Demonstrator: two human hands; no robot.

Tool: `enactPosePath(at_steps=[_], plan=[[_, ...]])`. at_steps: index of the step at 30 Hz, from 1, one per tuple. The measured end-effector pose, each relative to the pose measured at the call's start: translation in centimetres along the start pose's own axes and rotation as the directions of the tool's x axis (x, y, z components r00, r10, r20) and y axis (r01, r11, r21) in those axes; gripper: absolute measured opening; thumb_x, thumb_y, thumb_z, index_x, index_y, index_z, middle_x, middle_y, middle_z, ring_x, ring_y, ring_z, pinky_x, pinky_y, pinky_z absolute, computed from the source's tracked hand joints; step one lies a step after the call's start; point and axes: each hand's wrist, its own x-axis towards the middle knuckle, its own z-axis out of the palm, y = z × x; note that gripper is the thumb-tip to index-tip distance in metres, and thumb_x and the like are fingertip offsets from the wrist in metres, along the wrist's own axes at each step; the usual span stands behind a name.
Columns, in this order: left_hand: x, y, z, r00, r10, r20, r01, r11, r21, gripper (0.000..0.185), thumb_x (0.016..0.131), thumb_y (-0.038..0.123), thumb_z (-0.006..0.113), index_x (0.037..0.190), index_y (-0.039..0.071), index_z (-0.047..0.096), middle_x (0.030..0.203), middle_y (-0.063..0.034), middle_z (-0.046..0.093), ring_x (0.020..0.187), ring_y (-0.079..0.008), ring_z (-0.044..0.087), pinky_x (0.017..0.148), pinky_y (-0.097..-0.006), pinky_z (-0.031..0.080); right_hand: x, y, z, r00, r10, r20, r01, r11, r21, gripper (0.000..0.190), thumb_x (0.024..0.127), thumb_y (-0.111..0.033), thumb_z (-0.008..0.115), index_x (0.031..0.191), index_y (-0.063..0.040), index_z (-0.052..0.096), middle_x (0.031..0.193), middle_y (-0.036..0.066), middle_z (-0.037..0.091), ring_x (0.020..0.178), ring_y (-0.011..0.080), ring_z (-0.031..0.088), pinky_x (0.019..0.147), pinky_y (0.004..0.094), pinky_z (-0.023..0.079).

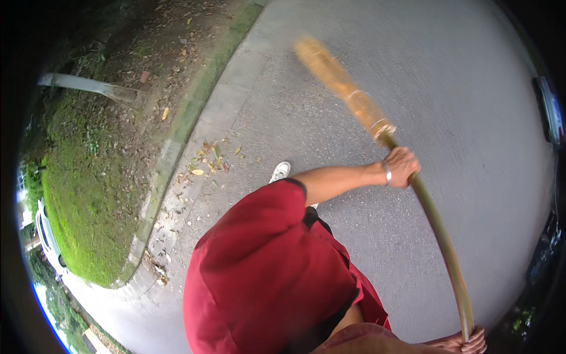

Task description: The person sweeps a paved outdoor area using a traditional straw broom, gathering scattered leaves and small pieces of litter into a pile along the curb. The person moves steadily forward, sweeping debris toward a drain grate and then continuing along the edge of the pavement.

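Observation:
A long broom with a bristle head (pixel 347 90) bound by bands reaches across the grey road; its far tip is blurred. My left hand (pixel 402 167), with a silvery bracelet at the wrist, grips the bamboo-like handle (pixel 437 221) just below the head. Near the bottom right edge, my right hand (pixel 475 341) is wrapped around the handle's other end. Whether the bristles touch the pavement I cannot tell. Fallen leaves (pixel 212 157) lie in a loose patch by the kerb, left of my white shoe (pixel 281 171).
A mossy concrete kerb (pixel 185 119) runs along the left, edging a bank of grass (pixel 84 212) and soil with a pale tree trunk (pixel 79 82). More leaf litter (pixel 157 270) lies at its bend. A white car (pixel 49 236) stands far left; another vehicle (pixel 550 110) is at the right rim.

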Motion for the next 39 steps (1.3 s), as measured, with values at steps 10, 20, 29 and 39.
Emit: enactPosePath(at_steps=[10, 20, 29, 39], plan=[[-3.2, -11.6, 2.1, 0.969, -0.101, -0.225, 0.082, 0.992, -0.093, 0.015, 0.069, 0.007, 0.071, 0.074, 0.011, 0.058, 0.083, -0.0069, 0.061, 0.087, -0.0275, 0.056, 0.087, -0.0390, 0.041, -1.0, 11.3, 5.1, 0.978, 0.056, 0.202, -0.033, 0.992, -0.119, 0.035, 0.095, -0.015, 0.041, 0.063, -0.018, 0.030, 0.046, -0.004, 0.025, 0.042, 0.0081, 0.025, 0.062, 0.0306, 0.035], [-28.3, -3.4, -8.1, 0.743, -0.665, 0.072, 0.639, 0.738, 0.218, 0.018, 0.066, 0.034, 0.068, 0.072, 0.017, 0.064, 0.071, -0.0071, 0.063, 0.078, -0.0300, 0.064, 0.068, -0.0449, 0.051, 0.2, 16.9, 3.6, 0.853, 0.449, 0.267, -0.483, 0.872, 0.076, 0.027, 0.097, -0.020, 0.047, 0.072, -0.012, 0.043, 0.047, -0.006, 0.030, 0.038, 0.0057, 0.023, 0.044, 0.0243, 0.025], [-21.8, -5.1, -12.1, 0.917, -0.397, -0.033, 0.395, 0.917, -0.048, 0.017, 0.061, 0.021, 0.069, 0.063, 0.011, 0.056, 0.063, -0.0090, 0.059, 0.064, -0.0328, 0.061, 0.057, -0.0449, 0.046, -2.1, 4.4, 5.3, 0.938, 0.223, 0.265, -0.225, 0.974, -0.023, 0.037, 0.091, -0.035, 0.048, 0.060, -0.020, 0.035, 0.048, -0.005, 0.034, 0.043, 0.0084, 0.035, 0.055, 0.0271, 0.036], [-53.0, 2.1, -12.5, 0.700, -0.714, 0.025, 0.712, 0.700, 0.049, 0.015, 0.061, 0.028, 0.068, 0.066, 0.015, 0.062, 0.069, -0.0082, 0.064, 0.071, -0.0322, 0.065, 0.060, -0.0467, 0.049, -18.4, 8.2, 12.8, 0.719, 0.504, 0.478, -0.597, 0.801, 0.054, 0.029, 0.098, -0.016, 0.042, 0.070, -0.012, 0.037, 0.047, -0.005, 0.028, 0.039, 0.0066, 0.027, 0.050, 0.0243, 0.029]])
